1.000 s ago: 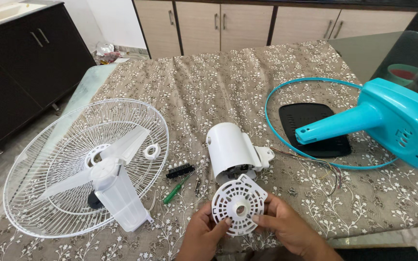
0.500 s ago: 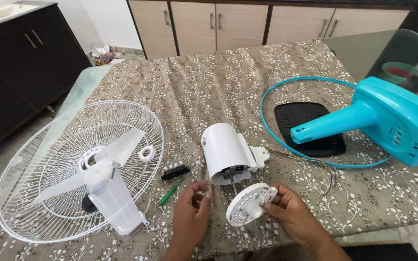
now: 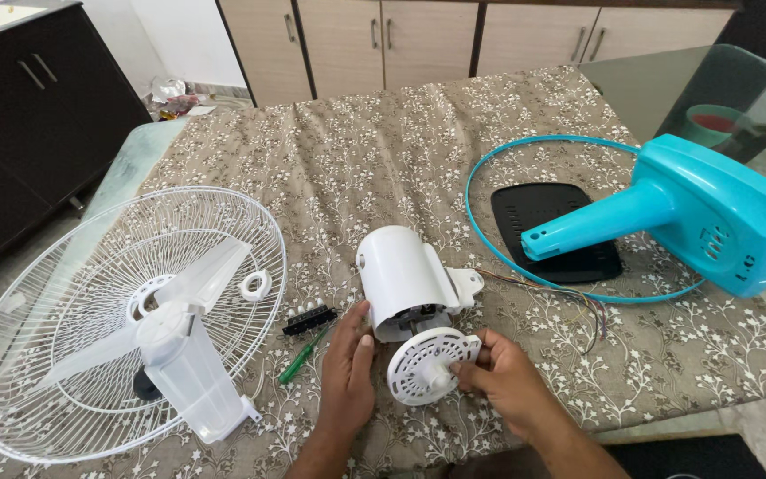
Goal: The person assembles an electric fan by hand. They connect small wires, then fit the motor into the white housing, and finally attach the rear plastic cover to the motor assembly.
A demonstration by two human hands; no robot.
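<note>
Big surface [image 3: 454,115] w/ brown floral cloth carries everything. Far left: round white wire fan guard [image 3: 64,293], translucent white fan blade [image 3: 179,346] lying in it. Right: turquoise plastic fan stand housing [image 3: 711,213], thin turquoise ring [image 3: 489,168] around a black flat plate [image 3: 543,213]. Centre: white plastic motor housing [image 3: 401,279], coloured wires [image 3: 569,297] trailing off to its right. Just below it, round white vented motor cover [image 3: 423,364], tilted, pinched by right hand [image 3: 507,381], fingers closed on its rim. Left hand [image 3: 347,372] lies loose, fingers extended, thumb touching housing, holding nothing. Green screwdriver [image 3: 303,355] & black switch block [image 3: 309,319] just left of it.
</note>
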